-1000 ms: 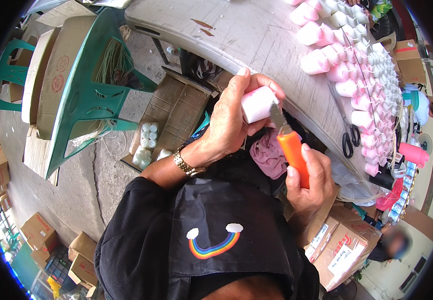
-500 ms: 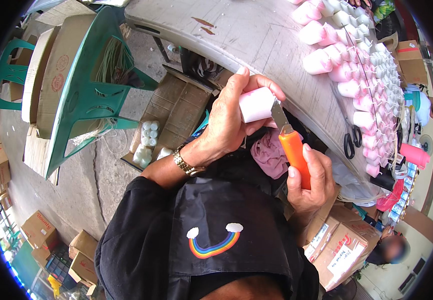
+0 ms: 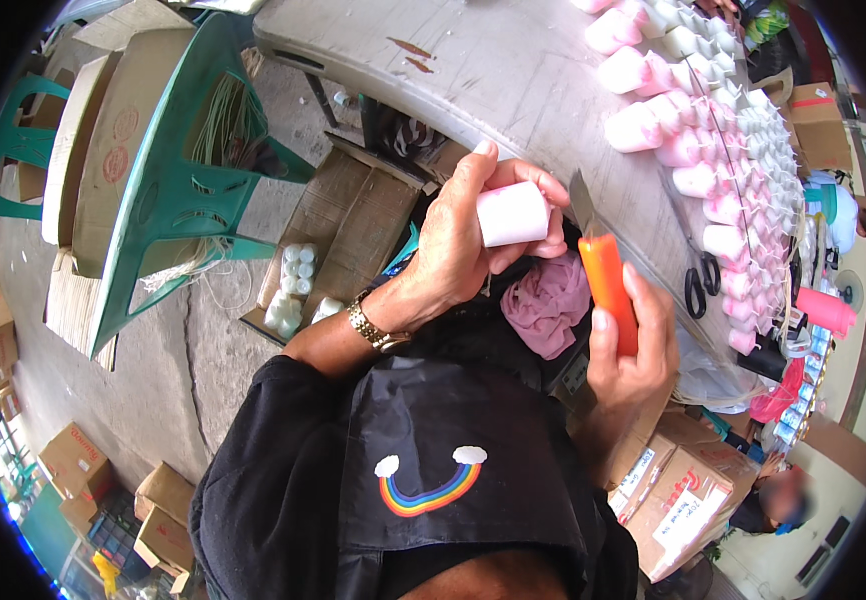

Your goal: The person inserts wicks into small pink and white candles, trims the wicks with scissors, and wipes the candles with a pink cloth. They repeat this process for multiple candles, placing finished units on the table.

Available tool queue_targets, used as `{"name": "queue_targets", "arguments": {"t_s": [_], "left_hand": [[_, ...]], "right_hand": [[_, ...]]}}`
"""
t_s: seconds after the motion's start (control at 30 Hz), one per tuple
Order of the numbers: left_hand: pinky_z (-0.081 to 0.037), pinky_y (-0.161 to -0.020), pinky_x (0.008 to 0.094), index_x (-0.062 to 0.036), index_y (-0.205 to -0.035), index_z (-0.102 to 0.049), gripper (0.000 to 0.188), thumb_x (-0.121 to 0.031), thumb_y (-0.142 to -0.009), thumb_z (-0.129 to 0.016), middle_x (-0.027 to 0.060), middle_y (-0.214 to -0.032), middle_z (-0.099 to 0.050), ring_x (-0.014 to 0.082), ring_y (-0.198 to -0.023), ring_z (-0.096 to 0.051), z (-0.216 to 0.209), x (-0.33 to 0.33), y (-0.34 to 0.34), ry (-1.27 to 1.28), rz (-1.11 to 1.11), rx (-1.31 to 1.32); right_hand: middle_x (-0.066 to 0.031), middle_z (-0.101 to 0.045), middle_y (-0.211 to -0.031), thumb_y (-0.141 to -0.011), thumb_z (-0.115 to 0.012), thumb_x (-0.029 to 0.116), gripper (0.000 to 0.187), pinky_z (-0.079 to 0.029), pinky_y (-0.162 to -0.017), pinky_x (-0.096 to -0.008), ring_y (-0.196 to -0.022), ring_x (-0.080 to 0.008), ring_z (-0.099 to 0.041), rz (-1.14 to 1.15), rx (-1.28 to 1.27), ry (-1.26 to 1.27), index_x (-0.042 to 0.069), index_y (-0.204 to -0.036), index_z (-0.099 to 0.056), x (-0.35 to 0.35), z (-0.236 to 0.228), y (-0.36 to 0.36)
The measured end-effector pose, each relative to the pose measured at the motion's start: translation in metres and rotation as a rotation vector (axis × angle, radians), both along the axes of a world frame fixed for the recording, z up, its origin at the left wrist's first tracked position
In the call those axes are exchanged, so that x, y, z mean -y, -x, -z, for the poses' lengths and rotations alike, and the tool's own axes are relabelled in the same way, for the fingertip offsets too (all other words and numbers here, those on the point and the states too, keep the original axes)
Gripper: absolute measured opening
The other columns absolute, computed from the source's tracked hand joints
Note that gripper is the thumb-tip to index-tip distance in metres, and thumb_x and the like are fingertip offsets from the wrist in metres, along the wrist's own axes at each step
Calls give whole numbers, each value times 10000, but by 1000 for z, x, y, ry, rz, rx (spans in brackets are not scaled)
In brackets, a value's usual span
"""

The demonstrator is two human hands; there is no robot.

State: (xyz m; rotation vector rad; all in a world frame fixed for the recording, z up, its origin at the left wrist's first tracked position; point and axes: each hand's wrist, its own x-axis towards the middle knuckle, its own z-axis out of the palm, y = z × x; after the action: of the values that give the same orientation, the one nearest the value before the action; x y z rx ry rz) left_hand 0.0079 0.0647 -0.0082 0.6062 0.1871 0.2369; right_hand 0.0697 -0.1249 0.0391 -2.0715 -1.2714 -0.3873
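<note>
My left hand (image 3: 463, 245) grips a short pale pink cylinder, a candle-like piece (image 3: 513, 213), held up in front of the grey table (image 3: 513, 80). My right hand (image 3: 628, 355) holds an orange-handled utility knife (image 3: 608, 285), its metal blade (image 3: 582, 200) pointing up just right of the cylinder's end. A gold watch (image 3: 378, 328) sits on my left wrist. A crumpled pink cloth (image 3: 548, 300) lies below the hands on my lap.
Rows of pink and white cylinders (image 3: 713, 130) cover the table's right part, with black scissors (image 3: 698, 285) near its edge. An open cardboard box (image 3: 338, 240) with white pieces stands on the floor by a tipped green plastic chair (image 3: 168, 190). More cartons (image 3: 668, 500) lie at the lower right.
The knife blade has come away from the cylinder's end and now stands just to its right. My left hand has turned the cylinder slightly.
</note>
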Motion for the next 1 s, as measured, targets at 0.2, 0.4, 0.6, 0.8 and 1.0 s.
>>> {"name": "queue_targets", "arguments": {"t_s": [0.2, 0.4, 0.6, 0.8, 1.0], "left_hand": [[-452, -490, 239, 7, -1069, -614, 473, -408, -1028, -393, 108, -826, -649, 166, -623, -621, 13, 9, -4, 30, -17, -112], [-472, -708, 261, -28, -1192, -590, 362, -329, -1010, -506, 55, -1001, -633, 131, -876, -594, 8, 5, 1, 52, 173, 83], [-474, -679, 244, 11, -1317, -481, 507, -360, -972, -517, 133, -1011, -647, 161, -884, -611, -2, 5, 5, -53, 259, 122], [-437, -571, 223, -6, -1208, -499, 411, -343, -972, -505, 110, -951, -648, 109, -687, -557, 1, 12, 3, -44, 308, 107], [-425, -566, 206, -21, -1173, -515, 347, -316, -991, -498, 90, -948, -645, 86, -700, -552, 0, 14, 4, -137, 280, 86]], "right_hand": [[-146, -673, -1018, -838, -692, 64, 312, -517, -789, -386, -905, -297, -655, -17, 113, 102, 14, -1143, -652, -65, 1, -38], [-117, -665, -1050, -828, -658, 7, 255, -477, -853, -385, -961, -268, -628, 73, 374, 35, 30, -1081, -689, -79, -12, -47], [-127, -667, -956, -828, -642, -49, 206, -526, -736, -318, -837, -255, -664, 71, -319, -200, 18, -1017, -690, -26, -4, -9], [-88, -672, -917, -772, -711, -38, 225, -524, -709, -315, -800, -232, -652, 20, -278, -115, 32, -985, -696, -14, -6, 4], [-69, -663, -886, -728, -729, -28, 195, -479, -661, -334, -751, -233, -618, 13, -73, -105, 47, -899, -672, -22, 2, 3]]}}
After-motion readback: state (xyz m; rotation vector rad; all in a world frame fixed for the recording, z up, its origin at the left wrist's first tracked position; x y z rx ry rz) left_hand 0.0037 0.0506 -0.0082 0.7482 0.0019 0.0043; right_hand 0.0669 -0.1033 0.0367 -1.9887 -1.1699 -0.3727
